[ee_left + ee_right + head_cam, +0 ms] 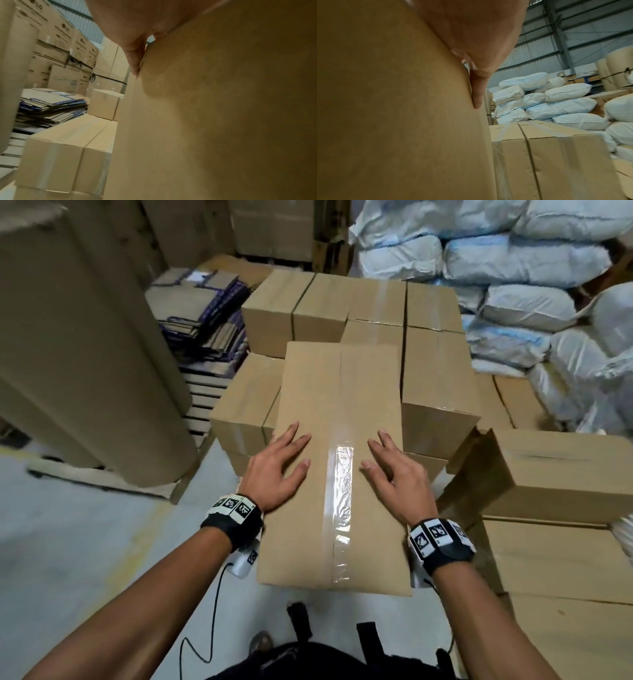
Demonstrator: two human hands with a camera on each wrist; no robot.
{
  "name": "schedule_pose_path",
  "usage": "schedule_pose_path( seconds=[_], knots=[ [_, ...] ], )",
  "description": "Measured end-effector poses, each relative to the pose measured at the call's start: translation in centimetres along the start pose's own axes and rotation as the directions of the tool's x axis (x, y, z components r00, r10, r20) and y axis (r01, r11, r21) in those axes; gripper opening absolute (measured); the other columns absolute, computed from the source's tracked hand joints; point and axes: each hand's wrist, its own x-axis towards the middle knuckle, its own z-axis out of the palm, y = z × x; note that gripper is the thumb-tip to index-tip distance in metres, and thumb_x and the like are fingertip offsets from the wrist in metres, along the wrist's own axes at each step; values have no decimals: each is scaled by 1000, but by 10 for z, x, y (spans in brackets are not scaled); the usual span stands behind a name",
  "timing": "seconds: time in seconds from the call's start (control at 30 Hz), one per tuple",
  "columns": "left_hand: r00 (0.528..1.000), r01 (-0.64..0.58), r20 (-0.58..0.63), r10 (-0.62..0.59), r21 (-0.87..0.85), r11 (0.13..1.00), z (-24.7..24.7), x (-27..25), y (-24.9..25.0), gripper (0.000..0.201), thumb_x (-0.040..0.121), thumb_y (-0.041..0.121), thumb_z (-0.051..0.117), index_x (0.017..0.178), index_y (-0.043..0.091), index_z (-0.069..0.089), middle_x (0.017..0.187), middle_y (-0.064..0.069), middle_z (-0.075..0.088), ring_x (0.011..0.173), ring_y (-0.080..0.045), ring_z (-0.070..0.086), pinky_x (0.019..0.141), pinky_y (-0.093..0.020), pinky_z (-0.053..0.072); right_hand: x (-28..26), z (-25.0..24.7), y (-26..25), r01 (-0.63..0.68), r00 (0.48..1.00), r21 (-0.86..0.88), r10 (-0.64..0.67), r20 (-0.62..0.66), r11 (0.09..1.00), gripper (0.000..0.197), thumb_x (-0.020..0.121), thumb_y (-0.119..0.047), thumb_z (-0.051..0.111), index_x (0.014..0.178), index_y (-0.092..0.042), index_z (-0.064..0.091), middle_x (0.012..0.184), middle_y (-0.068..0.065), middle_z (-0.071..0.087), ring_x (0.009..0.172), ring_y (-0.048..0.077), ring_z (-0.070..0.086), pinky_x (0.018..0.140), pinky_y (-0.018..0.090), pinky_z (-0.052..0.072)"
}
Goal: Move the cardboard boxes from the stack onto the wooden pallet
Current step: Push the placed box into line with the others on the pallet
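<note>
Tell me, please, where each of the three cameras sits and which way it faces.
Head: worn high, looking down at both hands, left hand and right hand, flat on the taped box; forearms show.
Left wrist: beside that box's left side, facing flattened cartons; fingers show.
Right wrist: beside its right side, facing white sacks; fingers show.
Shared: all three see the same box.

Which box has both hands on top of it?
The long box nearest the person, with the shiny tape strip; the left hand and right hand lie flat on it.
</note>
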Motion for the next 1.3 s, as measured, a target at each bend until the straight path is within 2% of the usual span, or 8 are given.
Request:
schedule_pose_path(
  seconds=[0.17, 0.37, 0.57, 0.73, 0.9, 1.1, 1.23, 1.3],
  knots=[
    [996, 39, -83, -38, 9, 999, -50, 6, -83, 53, 102, 48, 57, 153, 39, 49, 169, 18, 27, 149, -11, 43, 116, -46, 45, 58, 67, -53, 77, 996, 48, -79, 30, 996, 61, 101, -68, 51, 152, -33, 54, 166, -18, 34, 142, 6, 50, 114, 43, 49],
    [990, 54, -128, -52, 7, 999, -100, 34, -160, 52, 100, 44, 61, 151, 39, 52, 167, 17, 32, 149, -9, 41, 119, -39, 41, 120, 128, -103, 106, 994, 65, -108, 29, 992, 62, 101, -68, 53, 152, -34, 53, 166, -18, 33, 141, 6, 50, 116, 39, 47],
    [996, 48, -78, -45, 34, 998, -121, 85, -209, 55, 100, 52, 55, 154, 44, 46, 168, 22, 26, 150, -15, 41, 118, -47, 41, 178, 158, -119, 91, 994, 26, -92, 52, 995, 66, 98, -70, 55, 153, -34, 51, 167, -20, 30, 141, -1, 40, 115, 32, 35],
    [999, 19, -40, -17, 36, 999, -117, 153, -244, 55, 100, 52, 55, 154, 42, 47, 168, 19, 27, 150, -17, 41, 121, -49, 38, 237, 174, -107, 67, 996, -13, -66, 52, 998, 64, 98, -68, 56, 153, -36, 51, 166, -20, 30, 139, -4, 36, 114, 30, 28],
    [999, -20, -25, 21, 25, 999, -102, 236, -277, 53, 100, 45, 61, 151, 36, 53, 167, 12, 33, 148, -17, 44, 124, -34, 31, 310, 192, -78, 23, 999, -10, -22, 48, 1000, 68, 96, -71, 56, 153, -35, 52, 167, -18, 31, 139, -1, 40, 116, 31, 31],
    [997, 0, 76, 2, -23, 1000, -64, 357, -321, 56, 97, 52, 59, 151, 39, 52, 167, 16, 33, 149, -13, 42, 123, -44, 36, 413, 211, -30, -80, 994, -19, 82, 79, 997, 68, 96, -70, 59, 152, -32, 54, 167, -15, 32, 144, 9, 48, 116, 26, 29],
    [990, -7, 140, 11, -33, 999, -42, 428, -339, 54, 99, 43, 64, 151, 35, 54, 166, 13, 35, 148, -9, 42, 121, -20, 24, 473, 219, 4, -120, 985, -70, 128, 114, 990, 72, 95, -73, 58, 153, -30, 54, 168, -10, 31, 149, 11, 42, 119, 26, 25],
    [987, -10, 159, 18, -52, 999, -31, 456, -348, 53, 99, 42, 64, 151, 34, 54, 166, 12, 35, 149, -9, 41, 122, -20, 24, 496, 223, 18, -145, 978, -84, 155, 136, 986, 73, 94, -73, 58, 153, -30, 53, 169, -10, 30, 150, 12, 41, 120, 28, 25]
  ],
)
